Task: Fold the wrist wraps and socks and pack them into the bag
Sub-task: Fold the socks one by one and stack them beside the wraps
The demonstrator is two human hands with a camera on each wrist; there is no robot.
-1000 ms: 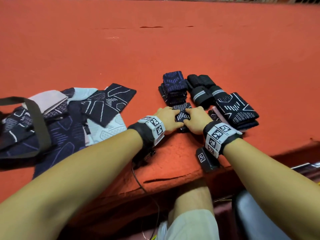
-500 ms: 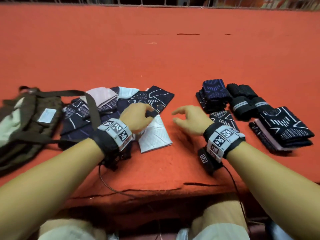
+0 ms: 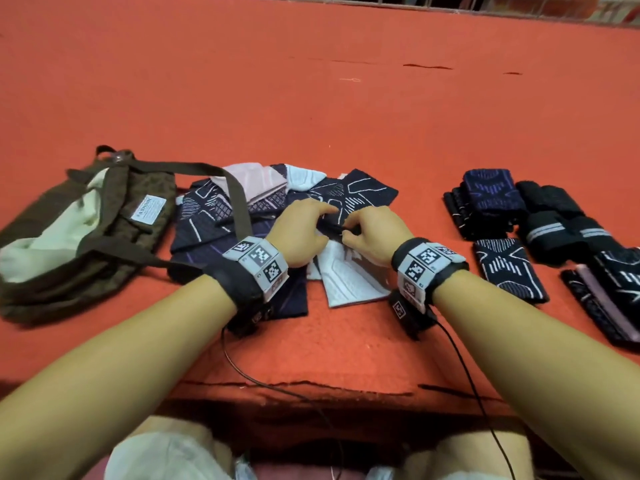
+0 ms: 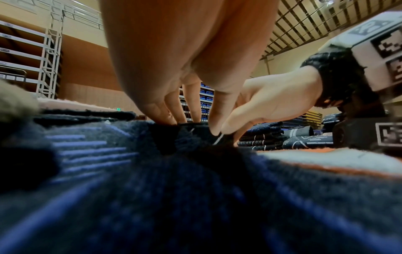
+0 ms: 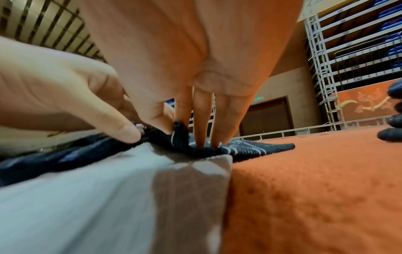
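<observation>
A pile of unfolded socks [image 3: 221, 216] lies in the middle of the orange mat. On top is a navy sock with white lines [image 3: 367, 194], also seen close up as the navy sock [image 5: 250, 149] in the right wrist view. My left hand [image 3: 323, 216] and right hand [image 3: 349, 232] meet at its near edge. Both pinch a raised fold of the dark fabric [image 4: 187, 135] between thumb and fingers. The right hand [image 5: 180, 132] holds the fold upright while the left thumb [image 5: 124, 132] presses beside it. A brown bag [image 3: 149, 202] lies open at the left.
Folded navy socks [image 3: 491, 199], black wrist wraps [image 3: 554, 220] and more folded socks [image 3: 509, 268] sit in a group at the right. A white sock [image 3: 349, 282] lies under my hands. The bag's strap [image 3: 239, 202] crosses the sock pile. The mat's front edge [image 3: 311, 386] is close to me.
Both hands left the folded sock at the right and moved left to the unfolded pile, the left hand first. They now pinch the navy sock together.
</observation>
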